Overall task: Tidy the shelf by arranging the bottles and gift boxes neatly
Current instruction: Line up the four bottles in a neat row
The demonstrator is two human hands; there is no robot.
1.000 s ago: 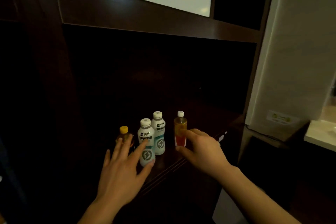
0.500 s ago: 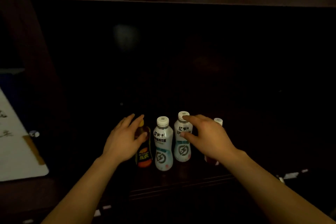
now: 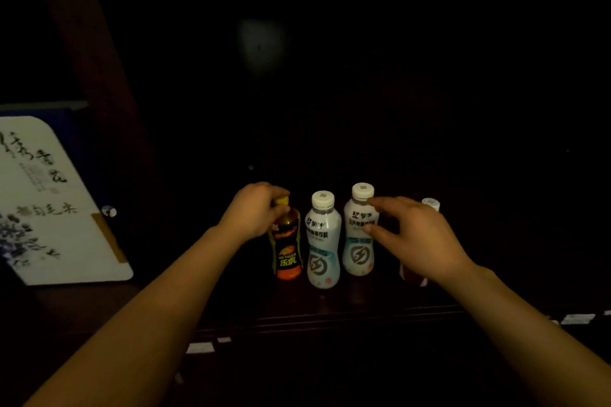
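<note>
Four bottles are standing upright in a rough row near the front edge of the dark shelf (image 3: 330,314); spacing is uneven, so aligning looks part done. Gift box (image 3: 56,205), white with calligraphy, is leaning at the left, not yet squared. Left hand (image 3: 254,211) is curling closed around the neck of the energy drink bottle (image 3: 287,248). Right hand (image 3: 416,235) is hovering, fingers spread, at the right white bottle (image 3: 360,235), covering most of the red-label bottle (image 3: 429,205). Left white bottle (image 3: 322,241) is sitting between, crowding both hands.
</note>
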